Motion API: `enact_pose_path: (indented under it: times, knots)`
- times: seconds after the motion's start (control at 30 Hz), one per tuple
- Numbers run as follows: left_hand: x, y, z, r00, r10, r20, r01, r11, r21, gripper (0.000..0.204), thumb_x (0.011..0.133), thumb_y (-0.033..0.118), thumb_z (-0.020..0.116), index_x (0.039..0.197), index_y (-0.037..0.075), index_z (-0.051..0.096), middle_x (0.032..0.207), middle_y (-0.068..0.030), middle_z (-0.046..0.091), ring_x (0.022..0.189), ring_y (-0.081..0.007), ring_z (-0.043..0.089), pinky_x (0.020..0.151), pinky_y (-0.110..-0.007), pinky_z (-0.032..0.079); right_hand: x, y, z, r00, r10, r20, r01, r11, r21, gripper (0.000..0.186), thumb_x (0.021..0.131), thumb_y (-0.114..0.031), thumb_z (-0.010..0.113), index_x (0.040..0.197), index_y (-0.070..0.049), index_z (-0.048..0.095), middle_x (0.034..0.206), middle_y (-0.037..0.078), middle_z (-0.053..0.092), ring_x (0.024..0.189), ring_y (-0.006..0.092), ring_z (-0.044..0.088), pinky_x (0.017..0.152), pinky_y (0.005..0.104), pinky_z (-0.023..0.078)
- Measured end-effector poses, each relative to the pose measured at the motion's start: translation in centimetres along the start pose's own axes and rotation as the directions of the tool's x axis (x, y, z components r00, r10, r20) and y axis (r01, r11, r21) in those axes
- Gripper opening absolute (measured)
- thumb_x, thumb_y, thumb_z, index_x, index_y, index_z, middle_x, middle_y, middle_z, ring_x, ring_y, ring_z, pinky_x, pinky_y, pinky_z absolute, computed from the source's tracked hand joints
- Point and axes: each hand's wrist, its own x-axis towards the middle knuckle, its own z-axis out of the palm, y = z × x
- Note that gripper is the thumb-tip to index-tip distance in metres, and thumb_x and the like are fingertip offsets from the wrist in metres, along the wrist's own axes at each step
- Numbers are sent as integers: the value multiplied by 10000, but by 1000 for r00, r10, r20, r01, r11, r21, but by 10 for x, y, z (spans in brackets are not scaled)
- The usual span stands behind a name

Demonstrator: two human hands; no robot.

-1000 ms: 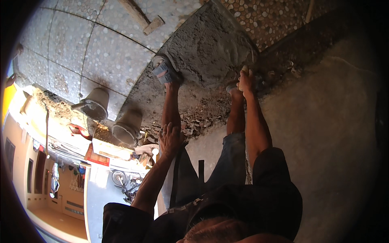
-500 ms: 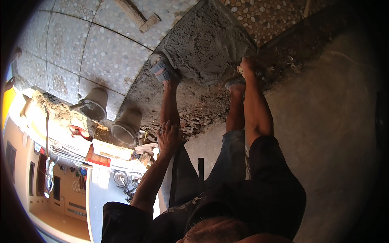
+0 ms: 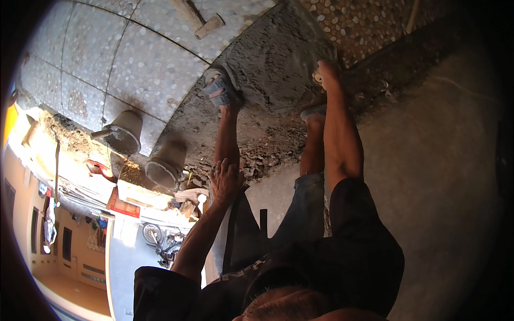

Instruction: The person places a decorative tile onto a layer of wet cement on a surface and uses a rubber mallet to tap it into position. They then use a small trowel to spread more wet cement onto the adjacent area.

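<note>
I am bent far over above a patch of wet grey mortar spread on a pebble-patterned floor. My right hand reaches down to the patch's right edge, fingers closed on a small pale object that is too small to identify. My left hand rests on my left knee with fingers spread and holds nothing. My left foot in a grey sandal stands at the mortar's left edge. My right foot is beside my right forearm.
Two grey mortar-stained buckets lie on the left by broken rubble. A short piece of wood lies on the pebble tiles. Smooth concrete lies to the right. A wheeled vehicle is at lower left.
My right hand has moved farther out along the mortar's right edge, the arm stretching straighter. My left hand has stayed on the knee.
</note>
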Motion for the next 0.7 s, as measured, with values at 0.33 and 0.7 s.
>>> enact_pose_path:
  times: [0.33, 0.7]
  knots:
    - [5, 10, -8, 999, 16, 43, -15, 999, -28, 389, 847, 349, 606, 1139, 93, 605, 1354, -180, 484, 1293, -375, 426, 1050, -560, 299, -34, -7, 26, 970, -239, 45, 233, 859, -456, 514, 913, -272, 569, 1317, 21, 448, 1110, 207, 583, 953, 322, 609, 802, 399, 514]
    - [-1, 10, -7, 999, -18, 35, 19, 1000, -21, 394, 839, 345, 608, 1135, 85, 605, 1372, -185, 472, 1311, -381, 410, 1058, -573, 288, -79, 67, -33, 996, -61, -57, 55, 993, -103, 612, 953, -332, 528, 1447, -65, 284, 832, 95, 551, 547, 197, 550, 465, 362, 470]
